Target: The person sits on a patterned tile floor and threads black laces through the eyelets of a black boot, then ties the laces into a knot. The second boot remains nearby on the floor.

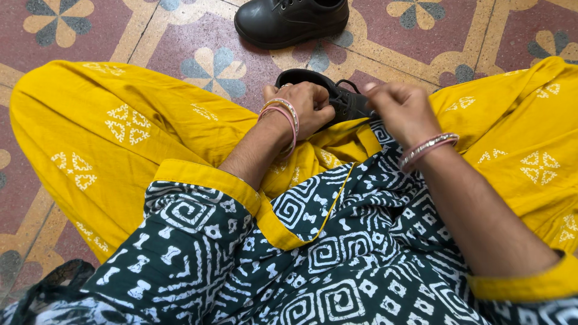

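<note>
- Head view looks down at a person sitting cross-legged on a patterned tiled floor (198, 36), dark red with tan bands and blue-and-cream flower motifs.
- Black leather lace-up shoe (343, 99) sits in the lap, between the knees, resting on the yellow printed trousers (96, 120); mostly hidden by both hands.
- Left hand (304, 108): fingers curled shut over the shoe's near side, gripping the upper; pink and white bangles (283, 117) on that wrist.
- Right hand (400, 108): fingers bunched and closed at the lace area, pinching what looks like the black lace (349, 84); exact grip point hidden behind the knuckles. Silver-pink bangles (428, 146) on the wrist.
- Second black leather shoe (289, 21) stands on the floor beyond the knees, well apart from both hands, untouched.
- Dark green tunic with white geometric print and yellow trim (289, 241) fills the lower frame.
- Dark bag or strap (48, 289) at bottom left, too cropped to identify.
</note>
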